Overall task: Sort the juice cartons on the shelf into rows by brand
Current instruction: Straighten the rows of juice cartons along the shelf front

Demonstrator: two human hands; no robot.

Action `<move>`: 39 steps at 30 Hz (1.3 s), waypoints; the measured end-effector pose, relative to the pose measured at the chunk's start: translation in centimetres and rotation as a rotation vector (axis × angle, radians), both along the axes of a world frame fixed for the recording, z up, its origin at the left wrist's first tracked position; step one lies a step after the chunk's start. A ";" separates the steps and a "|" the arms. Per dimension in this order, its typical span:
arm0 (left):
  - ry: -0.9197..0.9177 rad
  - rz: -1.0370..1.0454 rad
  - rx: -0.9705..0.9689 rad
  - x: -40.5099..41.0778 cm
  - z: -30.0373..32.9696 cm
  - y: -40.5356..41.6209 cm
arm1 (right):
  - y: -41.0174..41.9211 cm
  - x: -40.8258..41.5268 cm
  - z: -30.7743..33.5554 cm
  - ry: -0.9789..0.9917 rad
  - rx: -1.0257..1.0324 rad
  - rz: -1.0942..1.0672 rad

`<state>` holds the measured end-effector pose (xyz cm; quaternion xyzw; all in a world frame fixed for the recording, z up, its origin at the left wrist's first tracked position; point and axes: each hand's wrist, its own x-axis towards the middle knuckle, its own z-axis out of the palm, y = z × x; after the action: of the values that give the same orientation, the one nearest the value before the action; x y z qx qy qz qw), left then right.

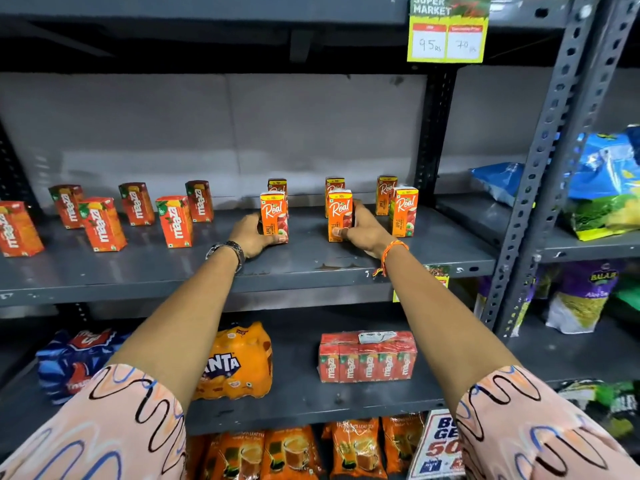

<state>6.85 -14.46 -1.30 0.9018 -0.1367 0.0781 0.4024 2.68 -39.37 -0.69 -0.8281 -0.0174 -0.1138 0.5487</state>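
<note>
Small juice cartons stand on the grey shelf (pixel 311 268). Several red Maaza cartons (pixel 175 221) fill its left half in two loose rows. Several orange Real cartons are on the right half, also in two rows. My left hand (pixel 251 235) grips the front Real carton (pixel 273 214) from its left side. My right hand (pixel 363 230) holds another front Real carton (pixel 339 213) from the right, thumb on its face. A third front Real carton (pixel 403 211) stands free at the right. Three more Real cartons (pixel 386 194) stand behind, partly hidden.
A perforated steel upright (pixel 434 133) bounds the shelf at the right, with snack bags (pixel 602 188) beyond. A price tag (pixel 448 32) hangs above. The shelf below holds a Fanta pack (pixel 235 362), a shrink-wrapped Maaza multipack (pixel 367 356) and a blue bottle pack (pixel 74 362).
</note>
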 end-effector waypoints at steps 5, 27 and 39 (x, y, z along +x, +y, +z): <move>0.017 -0.005 0.015 0.3 0.1 -0.2 | 0.2 0.1 -0.1 -0.020 -0.065 -0.027; 0.126 0.023 0.208 -6.5 -0.3 2.7 | -0.9 -3.1 0.5 -0.179 0.111 -0.248; -0.382 0.205 0.719 -12.1 -4.8 1.8 | -4.6 -2.4 0.8 -0.031 -0.006 -0.743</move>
<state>-5.26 -12.63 -6.05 0.9631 -0.1369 0.2310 0.0196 0.31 -44.01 0.08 -0.7777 0.2758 -0.3179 0.4669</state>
